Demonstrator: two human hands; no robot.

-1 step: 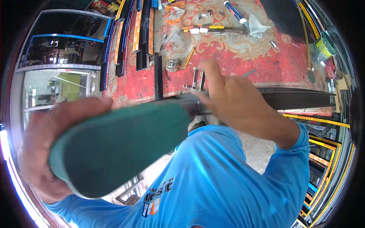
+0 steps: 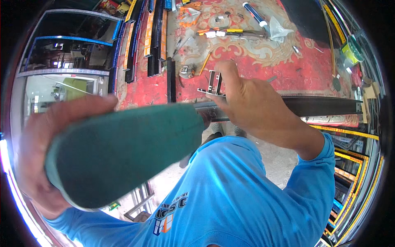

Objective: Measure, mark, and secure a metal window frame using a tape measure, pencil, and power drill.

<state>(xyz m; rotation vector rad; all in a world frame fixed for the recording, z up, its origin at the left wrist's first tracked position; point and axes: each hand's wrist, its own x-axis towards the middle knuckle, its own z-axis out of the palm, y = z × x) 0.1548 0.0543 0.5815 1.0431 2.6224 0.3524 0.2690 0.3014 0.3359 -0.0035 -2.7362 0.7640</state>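
Note:
My left hand is wrapped around a bulky green power tool held close to the camera. The tool's narrower dark tip points right, toward a long dark metal bar; whether they touch I cannot tell. My right hand is closed on a dark metal profile, whose cut end with thin walls and small inner ribs shows beside the bent index finger. The hand covers the rest of this profile and part of the bar behind it. The tool's exact kind is unclear.
Several long profiles lie at the far left, with a short black bar nearer. The red patterned carpet holds a tape measure, a pencil, orange gloves and a blue tube. Yellow-edged frames stand right.
The green tool and my left hand have shifted slightly left. The profile's cut end has tilted a little and shows more clearly, while my right hand stays nearly in place.

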